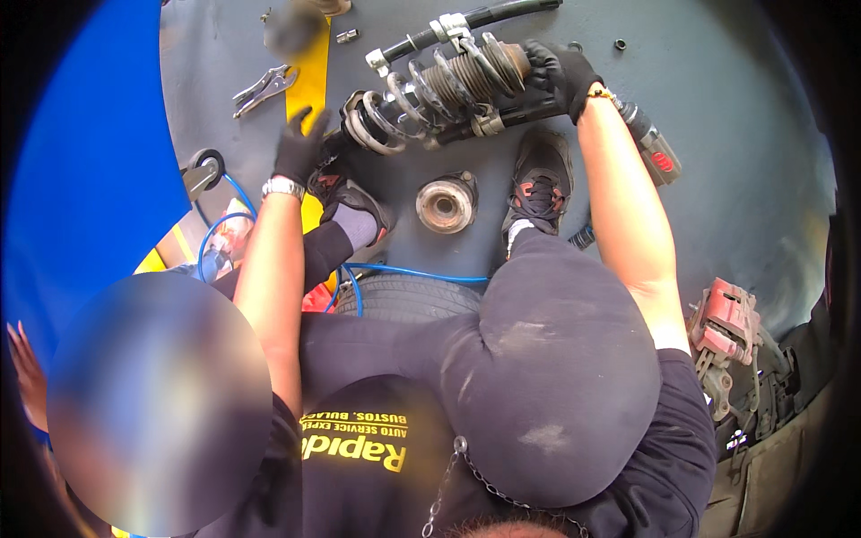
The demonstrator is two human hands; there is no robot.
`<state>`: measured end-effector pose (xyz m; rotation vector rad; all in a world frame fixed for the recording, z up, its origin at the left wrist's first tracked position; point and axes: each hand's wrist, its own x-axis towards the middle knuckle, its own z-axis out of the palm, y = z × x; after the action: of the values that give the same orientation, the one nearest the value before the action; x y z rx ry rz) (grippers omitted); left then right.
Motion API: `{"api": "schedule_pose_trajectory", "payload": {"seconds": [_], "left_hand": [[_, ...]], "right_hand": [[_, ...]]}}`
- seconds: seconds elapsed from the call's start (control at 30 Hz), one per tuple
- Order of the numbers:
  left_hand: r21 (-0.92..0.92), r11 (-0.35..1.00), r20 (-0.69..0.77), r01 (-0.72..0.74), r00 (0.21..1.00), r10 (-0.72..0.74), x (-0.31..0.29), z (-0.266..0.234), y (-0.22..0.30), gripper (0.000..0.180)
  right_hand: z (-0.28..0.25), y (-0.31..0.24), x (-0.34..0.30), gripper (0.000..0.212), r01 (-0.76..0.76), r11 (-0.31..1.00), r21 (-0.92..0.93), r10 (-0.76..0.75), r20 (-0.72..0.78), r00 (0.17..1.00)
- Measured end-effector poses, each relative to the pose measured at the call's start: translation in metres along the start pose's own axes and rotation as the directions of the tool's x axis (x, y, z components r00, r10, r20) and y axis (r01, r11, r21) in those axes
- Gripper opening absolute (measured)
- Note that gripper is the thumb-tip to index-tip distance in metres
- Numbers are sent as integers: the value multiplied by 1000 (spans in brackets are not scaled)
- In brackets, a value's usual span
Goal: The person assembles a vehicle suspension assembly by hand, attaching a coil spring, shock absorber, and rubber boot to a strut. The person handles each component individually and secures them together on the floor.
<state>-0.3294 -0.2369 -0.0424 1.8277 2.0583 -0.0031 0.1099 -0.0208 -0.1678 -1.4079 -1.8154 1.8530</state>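
A strut with a grey coil spring (421, 108) and a ribbed dust boot (462, 79) lies slantwise ahead of my feet. Black spring compressor rods (498, 13) with silver claws run along both sides of the coil. My right hand (560, 81), in a black glove, has its fingers curled at the brownish far-right end of the strut; their tips are partly hidden. My left hand (300, 152), also gloved, is beside the strut's left end, fingers apart and nothing visible in them. A round strut mount (446, 204) sits on the floor between my shoes.
An impact wrench (657, 148) lies beside my right forearm. Locking pliers (266, 90), a socket (348, 36) and a nut (620, 44) lie farther out. A tyre (404, 298) and blue hose (421, 273) are close in. A red brake caliper (728, 318) is at right; another person's hand (27, 372) shows at left.
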Motion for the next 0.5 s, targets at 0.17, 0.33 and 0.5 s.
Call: {"api": "schedule_pose_trajectory", "payload": {"seconds": [0.17,0.33,0.5], "left_hand": [[-264,912,370,314,906,-205,-1,14,41,84],[-153,959,394,239,905,-163,-2,16,23,73],[-215,950,381,228,915,-133,-7,23,8,74]], "right_hand": [[14,49,2,37,194,979,63,-183,-148,972],[8,-17,-7,39,100,965,-241,-96,28,995],[23,-36,-14,30,-149,902,404,224,-145,964]]}}
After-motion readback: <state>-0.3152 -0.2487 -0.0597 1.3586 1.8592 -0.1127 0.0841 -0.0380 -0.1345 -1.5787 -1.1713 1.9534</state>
